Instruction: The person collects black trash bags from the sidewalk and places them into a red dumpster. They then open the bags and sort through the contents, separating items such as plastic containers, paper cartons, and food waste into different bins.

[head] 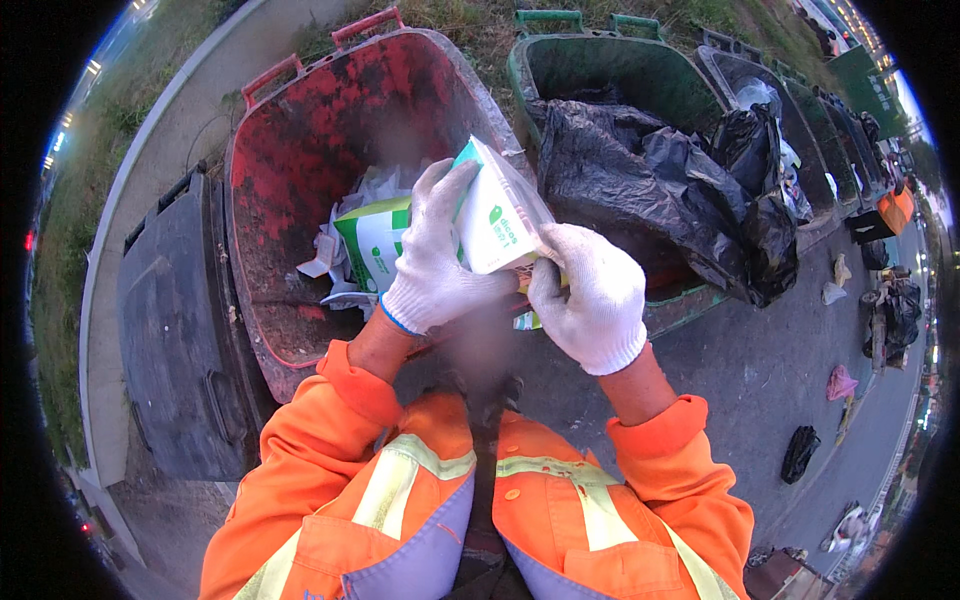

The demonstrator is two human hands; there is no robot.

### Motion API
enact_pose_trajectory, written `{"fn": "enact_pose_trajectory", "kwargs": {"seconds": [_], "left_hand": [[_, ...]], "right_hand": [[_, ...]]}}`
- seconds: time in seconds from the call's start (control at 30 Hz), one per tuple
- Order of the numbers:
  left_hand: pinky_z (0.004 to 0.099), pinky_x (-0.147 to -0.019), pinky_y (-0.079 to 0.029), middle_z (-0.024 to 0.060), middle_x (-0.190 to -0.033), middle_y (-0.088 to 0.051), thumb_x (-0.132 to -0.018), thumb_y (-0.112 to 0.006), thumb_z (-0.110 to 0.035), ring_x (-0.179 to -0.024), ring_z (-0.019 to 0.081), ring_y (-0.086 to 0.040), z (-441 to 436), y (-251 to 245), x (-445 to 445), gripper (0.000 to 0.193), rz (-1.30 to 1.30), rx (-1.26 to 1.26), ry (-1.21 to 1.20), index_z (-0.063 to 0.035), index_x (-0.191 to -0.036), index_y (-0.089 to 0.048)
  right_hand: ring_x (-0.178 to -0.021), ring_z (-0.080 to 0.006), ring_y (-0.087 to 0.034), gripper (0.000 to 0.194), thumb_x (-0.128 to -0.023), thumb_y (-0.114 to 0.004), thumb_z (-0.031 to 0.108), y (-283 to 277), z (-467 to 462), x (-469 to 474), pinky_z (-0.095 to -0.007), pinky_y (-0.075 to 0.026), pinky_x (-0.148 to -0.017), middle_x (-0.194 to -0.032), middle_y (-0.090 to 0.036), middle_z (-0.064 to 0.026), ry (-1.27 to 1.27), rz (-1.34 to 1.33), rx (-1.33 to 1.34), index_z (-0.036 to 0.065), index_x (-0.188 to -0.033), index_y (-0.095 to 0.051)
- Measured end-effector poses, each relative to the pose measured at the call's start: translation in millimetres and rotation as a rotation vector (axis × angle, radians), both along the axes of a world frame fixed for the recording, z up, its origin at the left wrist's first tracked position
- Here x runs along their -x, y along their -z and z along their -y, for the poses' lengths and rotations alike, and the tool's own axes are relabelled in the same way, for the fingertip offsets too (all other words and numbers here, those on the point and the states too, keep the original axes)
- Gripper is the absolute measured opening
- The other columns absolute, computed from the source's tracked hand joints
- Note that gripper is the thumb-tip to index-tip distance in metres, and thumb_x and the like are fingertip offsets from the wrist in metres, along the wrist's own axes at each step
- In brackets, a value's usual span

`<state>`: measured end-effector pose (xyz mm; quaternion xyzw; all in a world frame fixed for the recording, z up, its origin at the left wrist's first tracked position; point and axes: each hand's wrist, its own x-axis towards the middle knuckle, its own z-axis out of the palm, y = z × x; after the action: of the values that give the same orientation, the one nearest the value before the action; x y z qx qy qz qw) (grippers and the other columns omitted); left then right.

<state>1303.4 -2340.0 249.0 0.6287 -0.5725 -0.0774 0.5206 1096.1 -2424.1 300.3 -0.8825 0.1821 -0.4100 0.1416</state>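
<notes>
Both hands wear white knit gloves and hold a white and green cardboard food box (491, 214) over the near edge of a red wheeled bin (300, 127). My left hand (442, 255) grips the box from its left side, fingers along the green panel. My right hand (589, 289) pinches its lower right corner. Behind my left hand, a second green and white box (369, 244) lies inside the red bin among crumpled white paper (379, 187). The bottom of the held box is partly hidden by my fingers.
A green bin (622, 64) with a draped black plastic bag (637, 172) stands to the right, with more bins beyond. A dark lidded bin (184, 330) is at the left. On the pavement at right lie a black bag (800, 454) and a pink bag (841, 383).
</notes>
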Motion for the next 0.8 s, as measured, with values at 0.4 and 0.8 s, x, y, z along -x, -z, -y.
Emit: {"fn": "enact_pose_trajectory", "kwargs": {"seconds": [0.4,0.8], "left_hand": [[0.0431,-0.119,-0.054,0.0158,-0.150,-0.063,-0.076,-0.091,-0.007,-0.139,0.0296,-0.066,5,16,-36,0.106,-0.898,-0.017,0.165,0.0004,-0.169,-0.041],[0.0492,-0.115,-0.060,0.0145,-0.137,-0.075,-0.110,-0.071,-0.024,-0.127,0.0320,-0.076,11,13,-26,0.046,-1.469,-0.262,0.157,-0.0051,-0.151,-0.059]], "right_hand": [[-0.091,-0.0352,-0.081,0.038,-0.087,-0.079,-0.001,26,21,10,-0.0410,-0.065,-0.081,-0.113,-0.080,-0.0178,0.034,0.007,-0.268,0.003,-0.125,-0.077],[-0.091,-0.0305,-0.082,0.033,-0.092,-0.080,0.004,26,16,18,-0.0372,-0.065,-0.080,-0.111,-0.081,-0.0191,-0.050,-0.021,-0.501,-0.001,-0.125,-0.080]]}}
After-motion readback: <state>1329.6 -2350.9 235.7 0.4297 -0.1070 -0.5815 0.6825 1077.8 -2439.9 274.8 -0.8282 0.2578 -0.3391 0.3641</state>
